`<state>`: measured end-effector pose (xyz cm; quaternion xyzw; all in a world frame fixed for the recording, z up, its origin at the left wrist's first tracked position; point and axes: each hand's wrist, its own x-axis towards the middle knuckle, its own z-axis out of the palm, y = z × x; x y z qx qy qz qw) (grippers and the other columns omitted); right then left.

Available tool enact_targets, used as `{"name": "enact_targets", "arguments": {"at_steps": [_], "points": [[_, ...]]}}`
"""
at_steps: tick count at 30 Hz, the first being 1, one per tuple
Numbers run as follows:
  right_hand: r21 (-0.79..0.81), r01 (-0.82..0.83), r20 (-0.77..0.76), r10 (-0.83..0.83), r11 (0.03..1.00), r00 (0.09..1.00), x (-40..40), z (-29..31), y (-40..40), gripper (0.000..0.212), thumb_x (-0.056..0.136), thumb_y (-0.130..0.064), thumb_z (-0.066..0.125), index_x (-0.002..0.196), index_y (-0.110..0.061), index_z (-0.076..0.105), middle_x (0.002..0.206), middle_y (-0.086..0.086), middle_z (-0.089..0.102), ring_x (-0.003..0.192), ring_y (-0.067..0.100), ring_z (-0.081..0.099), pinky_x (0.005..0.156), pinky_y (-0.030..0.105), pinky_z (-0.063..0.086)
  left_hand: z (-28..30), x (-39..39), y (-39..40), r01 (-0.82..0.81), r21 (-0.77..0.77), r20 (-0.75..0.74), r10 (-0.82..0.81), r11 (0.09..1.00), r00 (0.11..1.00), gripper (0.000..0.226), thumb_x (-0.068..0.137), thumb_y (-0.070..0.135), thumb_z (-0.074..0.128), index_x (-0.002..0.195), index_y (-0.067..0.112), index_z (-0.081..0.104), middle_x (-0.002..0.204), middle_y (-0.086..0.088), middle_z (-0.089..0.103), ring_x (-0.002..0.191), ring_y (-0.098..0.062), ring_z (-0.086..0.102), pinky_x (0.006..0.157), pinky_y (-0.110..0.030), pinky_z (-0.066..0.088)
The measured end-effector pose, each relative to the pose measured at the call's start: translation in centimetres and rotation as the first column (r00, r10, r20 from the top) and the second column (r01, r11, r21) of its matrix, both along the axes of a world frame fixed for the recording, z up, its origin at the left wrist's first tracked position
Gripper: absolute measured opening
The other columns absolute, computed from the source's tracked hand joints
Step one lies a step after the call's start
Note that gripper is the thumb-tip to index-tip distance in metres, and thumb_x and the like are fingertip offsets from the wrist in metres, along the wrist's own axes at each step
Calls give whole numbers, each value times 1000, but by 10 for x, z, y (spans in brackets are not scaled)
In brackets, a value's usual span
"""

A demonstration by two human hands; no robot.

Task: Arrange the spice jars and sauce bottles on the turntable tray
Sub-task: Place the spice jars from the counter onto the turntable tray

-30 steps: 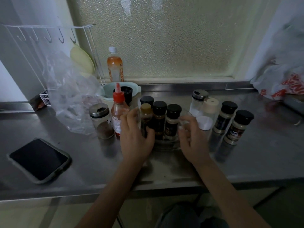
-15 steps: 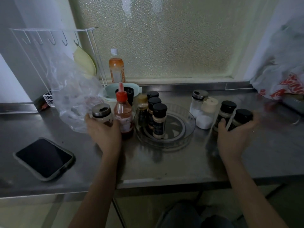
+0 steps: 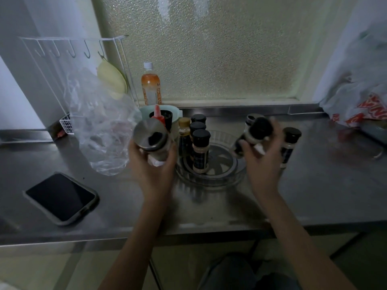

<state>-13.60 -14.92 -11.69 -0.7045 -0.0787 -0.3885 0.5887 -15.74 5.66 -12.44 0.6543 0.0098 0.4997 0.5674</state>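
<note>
Left hand (image 3: 154, 164) grips a steel-lidded jar (image 3: 151, 141); right hand (image 3: 262, 162) grips a black-capped jar (image 3: 254, 132), both lifted above the desk (image 3: 314, 185). I note three jars crowd the turntable tray's (image 3: 236, 174) left side; careless placement could topple them.

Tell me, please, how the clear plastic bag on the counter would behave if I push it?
The clear plastic bag looks thin and crumpled, so it would probably crumple rather than slide. It seems nearly empty, so likely very light. It stands loosely puffed on the counter, so it may collapse.
</note>
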Motion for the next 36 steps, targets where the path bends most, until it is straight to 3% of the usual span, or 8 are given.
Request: {"name": "enact_targets", "arguments": {"at_steps": [6,10,13,19,23,29,32,36], "points": [[-235,-100,-132,70,967,989,15,-16,13,59,90,-16,62,140,-18,32,133,5,55,121,16,55,101,42,50,2,11,-16,245,133,-159,-223,960,962,58,73,30,78,121,38,45,117,22,57,110,2,56,91,-23,50],[-287,-35,-105,5,957,994,16,-24,9,62,90,-30,60,142,-24,28,131,1,58,115,5,56,94,9,44,-6,21,-13,273,90,-258,-242,958,935,59,71,44,73,123,30,50,113,14,65,103,0,62,89,-38,54],[-237,-18,-179,-25,971,984,16,-28,10,72,87,-38,62,145,-32,20,126,0,61,93,-12,58,75,4,45,-4,28,-15,281,115,-281,-240,953,929,58,73,43,72,123,29,48,114,13,64,105,-1,61,90,-37,53],[-309,37,-150,-88,950,985,17,-36,9,69,83,-44,64,139,-29,27,94,-23,54,82,-15,57,62,4,42,-14,37,-18,363,216,-335,-280,906,900,57,78,18,75,125,26,43,115,20,55,109,7,52,87,-6,42],[-385,36,-117,-88,922,989,10,-31,14,59,82,-55,58,129,-29,35,85,-22,52,70,1,60,60,19,50,-14,33,-14,288,244,-288,-214,926,933,63,80,20,72,135,19,39,126,5,57,114,-1,51,89,-6,41],[-348,29,-4,-33,937,999,-3,-26,11,42,93,-53,38,118,-20,47,74,-17,54,60,-1,55,53,10,39,-9,20,0,-67,250,-122,100,966,988,49,79,16,55,126,17,41,111,0,48,94,-16,54,70,-34,51],[-216,215,116,-194,952,974,-4,-16,1,28,95,-31,48,115,-12,47,94,-3,56,85,10,57,72,20,46,-4,23,6,-239,276,-216,302,931,929,61,72,8,63,128,3,41,121,-21,45,111,-35,43,89,-45,41],[-164,486,-77,-502,858,861,9,-10,-24,60,81,-23,66,133,-5,40,134,17,47,125,32,44,105,41,36,-4,29,14,-170,255,-407,265,952,874,77,75,16,73,139,1,32,137,-24,38,127,-38,33,105,-49,29]]}}
